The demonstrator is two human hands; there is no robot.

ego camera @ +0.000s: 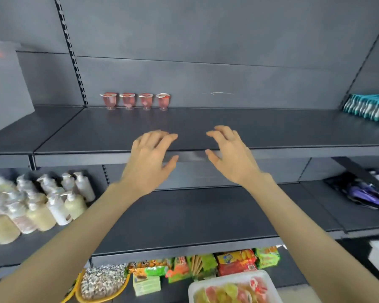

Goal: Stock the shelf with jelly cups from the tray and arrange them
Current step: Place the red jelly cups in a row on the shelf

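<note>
Several red jelly cups (136,101) stand upright in a row at the back of the dark grey shelf (271,132), left of its middle. My left hand (150,158) and my right hand (230,155) hover side by side over the shelf's front edge, fingers relaxed and spread, holding nothing. Both are well in front of the cups. At the bottom of the view a white tray (269,278) holds several more jelly cups in red and yellow-green.
Teal packets (369,108) lie at the shelf's far right. A grey box (7,84) stands at the left. Pump bottles (37,204) fill the lower left shelf, dark purple packs (363,191) the lower right. Snack packets (206,265) line the bottom shelf.
</note>
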